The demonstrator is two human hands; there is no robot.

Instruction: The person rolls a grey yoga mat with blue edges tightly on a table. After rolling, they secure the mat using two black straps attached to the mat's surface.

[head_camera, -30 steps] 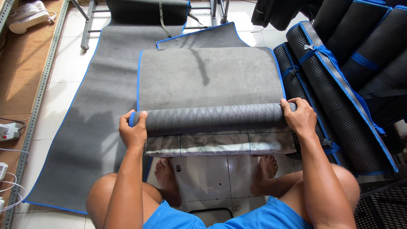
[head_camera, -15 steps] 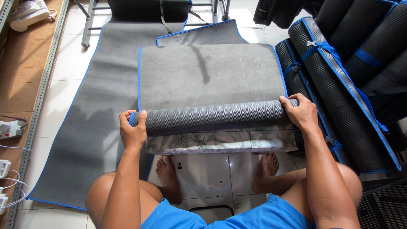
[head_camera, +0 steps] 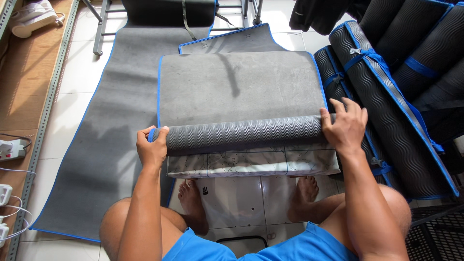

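Nearest the camera, the person squats on the white tiled floor, bare feet under a marbled plastic-wrapped packet that lies just in front of the roll. The left hand wraps around the left end of the rolled part of the grey mat, fingers curled over its wavy ribbed backing, a closed grip; the right hand lies on the right end with fingers spread over the top, pressing rather than pinching. Compared with a second ago, the roll sits a little farther up the mat and looks slightly thicker, so the rolling seems to be advancing away from the person. Beyond the roll, the flat blue-edged part of the mat remains unrolled. It lies on a longer grey floor mat at left. At right, finished rolled mats with blue straps are stacked.
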